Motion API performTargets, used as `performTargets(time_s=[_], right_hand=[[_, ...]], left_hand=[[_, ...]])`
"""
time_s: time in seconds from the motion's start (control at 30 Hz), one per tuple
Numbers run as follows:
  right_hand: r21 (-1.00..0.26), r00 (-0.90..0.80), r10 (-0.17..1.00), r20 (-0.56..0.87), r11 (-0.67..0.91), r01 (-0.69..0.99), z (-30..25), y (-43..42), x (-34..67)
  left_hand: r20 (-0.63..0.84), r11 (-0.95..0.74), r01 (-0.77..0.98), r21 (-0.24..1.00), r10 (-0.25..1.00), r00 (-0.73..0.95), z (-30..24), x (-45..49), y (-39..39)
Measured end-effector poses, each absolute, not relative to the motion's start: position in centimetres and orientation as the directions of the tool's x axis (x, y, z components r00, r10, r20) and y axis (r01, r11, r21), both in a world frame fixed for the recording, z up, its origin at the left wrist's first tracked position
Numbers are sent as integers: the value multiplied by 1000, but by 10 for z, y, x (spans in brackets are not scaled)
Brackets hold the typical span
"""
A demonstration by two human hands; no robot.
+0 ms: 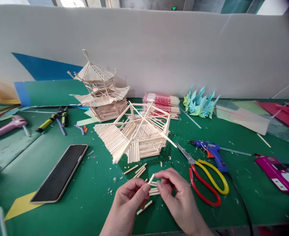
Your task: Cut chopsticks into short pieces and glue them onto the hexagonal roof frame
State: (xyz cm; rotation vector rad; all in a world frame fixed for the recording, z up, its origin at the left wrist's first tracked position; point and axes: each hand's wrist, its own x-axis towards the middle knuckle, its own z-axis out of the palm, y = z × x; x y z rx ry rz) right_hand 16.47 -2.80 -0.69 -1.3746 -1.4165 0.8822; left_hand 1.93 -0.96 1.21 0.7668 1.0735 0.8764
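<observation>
Head view, taken from the left: what is on record?

A phone [59,173] lies on the near left of the green table [85,213]. Beyond it, on the far left, a tiered stick model [97,100] stands upright.

And the left hand [131,200]?

Grasping. Thumb and forefinger pinch a short stick [151,179] at the near middle, its upper end tilted to the far right. I assess the grip as sound: held low, it leaves the upper end exposed for checking.

What lies around it?

Farther off, a stick framework [134,150] carries a slanted panel on its left. Between it and the hands are loose sticks [141,172]; some are partly hidden by the fingers.

Condition of the right hand [177,195]?

Thumb and forefinger stand apart, nothing visible between them, beside the stick's upper end. Whether the forefinger touches it, I cannot tell. Recommended: light fingertip contact only; so slender a piece could roll or slip.

Any findings farther right?

Scissors [191,160] lie near the right hand, points toward the framework. Beyond them rests a blue glue gun [215,152]. Its nozzle may be hot, so knuckles should stay clear.
</observation>
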Motion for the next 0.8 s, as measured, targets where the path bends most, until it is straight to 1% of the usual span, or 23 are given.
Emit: performTargets(time_s=[0.07, 0.1, 0.17, 0.23, 0.27, 0.33, 0.37, 0.4, 0.53, 0.6, 0.63, 0.7, 0.77, 0.8], right_hand=[[-816, 212, 948, 237, 76, 573, -15, -36, 195], [-719, 282, 914, 291, 15, 695, -20, -40, 213], [-656, 360, 878, 316, -72, 751, -31, -49, 248], [-584, 372, 876, 308, -135, 801, -40, -56, 278], [-487, 344, 899, 273, -179, 855, -43, -57, 289], [-341, 307, 932, 193, -229, 912, -48, -56, 302], [-293, 291, 943, 159, -236, 927, -49, -54, 306], [-272, 276, 952, 135, -232, 934, -49, -52, 307], [-245, 214, 973, 91, -186, 952, -44, -44, 307], [-271, 223, 971, 86, -192, 943, -39, -48, 307], [-320, 241, 967, 77, -205, 925, -37, -53, 307], [-497, 297, 955, 22, -248, 832, -35, -64, 305], [-682, 356, 931, -80, -311, 661, -38, -76, 300], [-751, 387, 913, -131, -346, 563, -41, -81, 296]], left_hand=[[-345, 375, -100, 922, 910, 227, 8, 24, -10], [-294, 313, -42, 949, 926, 238, 7, 26, -10], [-165, 152, 68, 986, 948, 273, 5, 30, -8], [-30, -18, 150, 988, 950, 309, 5, 33, -3], [23, -84, 179, 980, 948, 318, 6, 36, 0], [79, -156, 217, 964, 942, 327, 7, 42, 6], [82, -162, 226, 961, 941, 327, 8, 45, 10], [71, -154, 231, 961, 941, 332, 8, 48, 13], [-12, -63, 204, 977, 938, 346, 0, 58, 20], [-49, -5, 160, 987, 942, 333, -6, 59, 22], [-63, 21, 133, 991, 944, 324, -9, 58, 22], [-87, 68, 73, 995, 947, 309, -11, 56, 25], [-126, 126, 19, 992, 945, 303, -12, 53, 27], [-148, 156, -3, 988, 941, 304, -11, 52, 27]])
